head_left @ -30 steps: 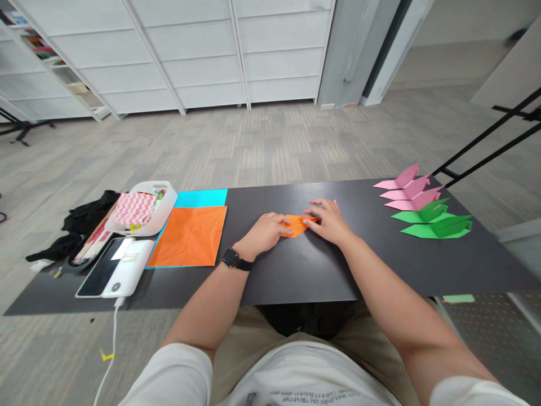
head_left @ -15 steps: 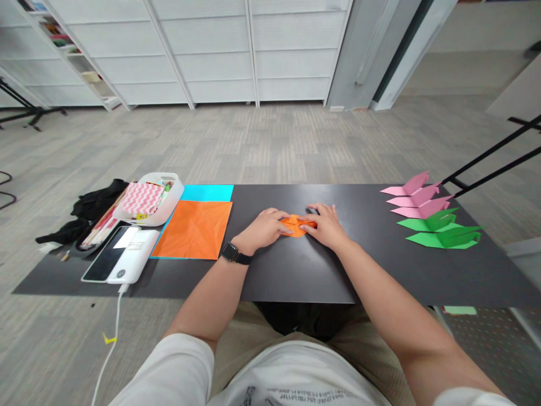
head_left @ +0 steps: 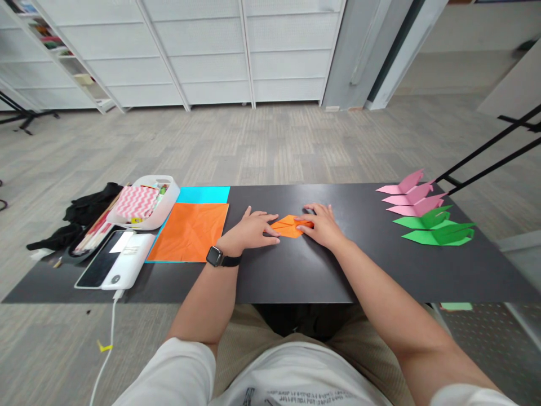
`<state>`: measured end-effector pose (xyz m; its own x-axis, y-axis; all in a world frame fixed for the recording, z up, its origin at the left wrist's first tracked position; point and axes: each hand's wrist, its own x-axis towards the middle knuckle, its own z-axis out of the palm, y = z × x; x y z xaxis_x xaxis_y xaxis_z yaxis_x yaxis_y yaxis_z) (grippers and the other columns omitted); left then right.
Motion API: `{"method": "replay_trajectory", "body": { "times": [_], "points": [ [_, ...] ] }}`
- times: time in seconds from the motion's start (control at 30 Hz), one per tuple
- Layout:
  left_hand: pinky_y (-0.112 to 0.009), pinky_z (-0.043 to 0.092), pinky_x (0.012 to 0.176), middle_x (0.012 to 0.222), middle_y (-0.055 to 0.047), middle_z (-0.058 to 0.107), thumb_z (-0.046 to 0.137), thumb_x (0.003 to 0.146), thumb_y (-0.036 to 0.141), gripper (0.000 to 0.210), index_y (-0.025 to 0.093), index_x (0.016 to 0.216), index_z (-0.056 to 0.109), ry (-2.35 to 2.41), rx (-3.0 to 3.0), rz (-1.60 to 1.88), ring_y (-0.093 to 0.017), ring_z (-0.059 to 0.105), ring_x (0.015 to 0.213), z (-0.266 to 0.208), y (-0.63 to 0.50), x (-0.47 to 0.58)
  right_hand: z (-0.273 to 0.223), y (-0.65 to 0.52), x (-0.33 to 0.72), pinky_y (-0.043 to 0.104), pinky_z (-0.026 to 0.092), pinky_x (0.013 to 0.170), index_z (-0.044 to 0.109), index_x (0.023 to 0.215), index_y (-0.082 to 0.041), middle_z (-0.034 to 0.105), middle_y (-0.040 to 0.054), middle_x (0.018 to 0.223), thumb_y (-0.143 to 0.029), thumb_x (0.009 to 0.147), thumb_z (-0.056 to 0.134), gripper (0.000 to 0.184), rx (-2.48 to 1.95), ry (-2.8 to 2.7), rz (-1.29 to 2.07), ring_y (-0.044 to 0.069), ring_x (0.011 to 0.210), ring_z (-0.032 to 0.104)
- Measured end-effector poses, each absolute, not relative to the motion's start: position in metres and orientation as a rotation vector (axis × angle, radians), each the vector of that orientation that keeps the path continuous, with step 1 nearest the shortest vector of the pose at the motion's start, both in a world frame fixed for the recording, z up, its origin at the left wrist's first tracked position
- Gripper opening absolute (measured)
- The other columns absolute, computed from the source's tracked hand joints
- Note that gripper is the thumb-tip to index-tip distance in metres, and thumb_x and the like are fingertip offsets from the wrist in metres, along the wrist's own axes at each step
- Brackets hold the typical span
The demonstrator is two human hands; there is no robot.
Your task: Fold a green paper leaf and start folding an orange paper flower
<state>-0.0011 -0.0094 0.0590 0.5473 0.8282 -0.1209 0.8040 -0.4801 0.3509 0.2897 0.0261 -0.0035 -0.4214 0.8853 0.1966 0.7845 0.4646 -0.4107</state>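
A folded piece of orange paper [head_left: 288,226] lies on the dark table in front of me, diamond-like with a pointed left tip. My right hand [head_left: 322,226] grips its right end, thumb and fingers pressed onto the paper and covering that end. Beside the left tip is my left hand [head_left: 255,229], its fingers spread and its thumb close to the tip. Whether the left thumb touches the paper I cannot tell. A black watch [head_left: 215,256] is on my left wrist.
Orange sheets [head_left: 192,231] lie over blue ones [head_left: 205,195] at the left. Beyond them are a white basket [head_left: 171,197], a white power bank [head_left: 127,265] with a cable, and black cloth [head_left: 93,202]. Folded pink birds [head_left: 416,204] and green birds [head_left: 448,233] line the right side.
My left hand has moved left off the paper and its fingers have spread, uncovering the left tip. The right hand stays on the right end. The view has shifted slightly.
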Motion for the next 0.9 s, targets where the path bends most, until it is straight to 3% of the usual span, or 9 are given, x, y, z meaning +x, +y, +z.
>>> {"method": "replay_trajectory", "body": {
  "times": [0.07,0.13,0.2,0.27,0.5,0.9],
  "points": [
    [-0.078,0.017,0.128,0.157,0.001,0.064,0.076,0.097,0.047,0.013,0.042,0.101,0.088,1.313,2.449,0.182,-0.035,0.055,0.144,0.062,-0.008,-0.001,-0.004,0.026,0.289,0.081,0.018,0.126,0.083,0.12,-0.04,0.06,0.0086,0.149,-0.04,0.096,0.076,0.025,-1.401,-2.331,0.365,0.037,0.146,0.048],
    [-0.065,0.029,0.129,0.144,-0.001,0.073,0.073,0.1,0.039,0.015,0.034,0.098,0.088,1.254,2.492,0.37,-0.029,0.063,0.132,0.063,-0.005,0.003,-0.004,0.026,0.289,0.082,0.018,0.125,0.083,0.12,-0.04,0.06,0.0086,0.149,-0.04,0.095,0.076,0.025,-1.39,-2.328,0.362,0.037,0.146,0.049],
    [-0.047,0.046,0.118,0.13,-0.005,0.077,0.069,0.102,0.033,0.018,0.028,0.108,0.085,1.196,2.505,0.564,-0.022,0.068,0.117,0.059,-0.003,0.011,-0.005,0.026,0.289,0.082,0.017,0.125,0.083,0.119,-0.04,0.06,0.0083,0.148,-0.04,0.095,0.075,0.025,-1.377,-2.322,0.355,0.037,0.145,0.049],
    [-0.04,0.052,0.107,0.122,-0.006,0.078,0.068,0.102,0.029,0.019,0.023,0.114,0.082,1.204,2.524,0.631,-0.022,0.068,0.111,0.052,0.0,0.021,-0.005,0.026,0.289,0.082,0.017,0.125,0.083,0.118,-0.04,0.061,0.0083,0.148,-0.04,0.095,0.075,0.025,-1.367,-2.32,0.347,0.036,0.144,0.05],
    [-0.039,0.051,0.102,0.12,-0.004,0.076,0.077,0.097,0.038,0.02,0.027,0.113,0.081,1.254,2.615,0.479,-0.023,0.067,0.107,0.028,0.004,0.037,-0.004,0.024,0.287,0.081,0.018,0.125,0.083,0.117,-0.038,0.062,0.0084,0.147,-0.038,0.095,0.074,0.025,-1.347,-2.333,0.327,0.036,0.144,0.049],
    [-0.041,0.05,0.096,0.11,-0.003,0.082,0.069,0.101,0.032,0.017,0.026,0.103,0.085,1.259,2.664,0.441,-0.023,0.071,0.101,0.032,0.005,0.037,-0.001,0.023,0.288,0.078,0.019,0.127,0.083,0.117,-0.037,0.063,0.0087,0.146,-0.04,0.097,0.069,0.025,-1.312,-2.336,0.318,0.035,0.143,0.052]
  ]
}}
